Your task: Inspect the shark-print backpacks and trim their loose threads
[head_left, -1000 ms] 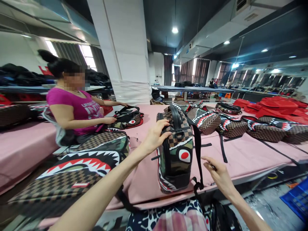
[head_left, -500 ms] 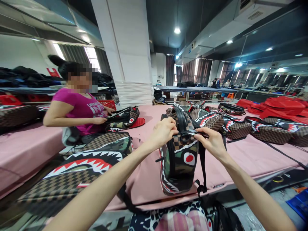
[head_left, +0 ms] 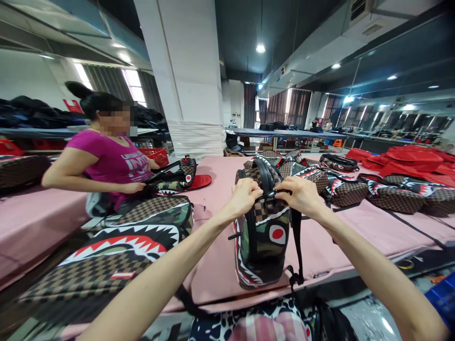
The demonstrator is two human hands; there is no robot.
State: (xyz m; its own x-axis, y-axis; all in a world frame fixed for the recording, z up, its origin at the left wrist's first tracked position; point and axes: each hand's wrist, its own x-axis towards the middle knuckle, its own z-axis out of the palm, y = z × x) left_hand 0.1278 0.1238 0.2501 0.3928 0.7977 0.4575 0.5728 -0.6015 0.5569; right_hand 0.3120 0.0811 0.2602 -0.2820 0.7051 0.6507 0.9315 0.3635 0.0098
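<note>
Both hands (head_left: 245, 196) (head_left: 300, 196) pinch backpack (head_left: 263, 232) top, arms outstretched

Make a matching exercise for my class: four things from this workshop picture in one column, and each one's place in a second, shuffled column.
Things:
1. upright backpack
2. red fabric pile
3. flat backpack
4. white pillar

Places:
A. far right of the table
B. behind the pink table
C. between left hand and right hand
D. lower left, lying down

Pairs: 1-C, 2-A, 3-D, 4-B
</note>
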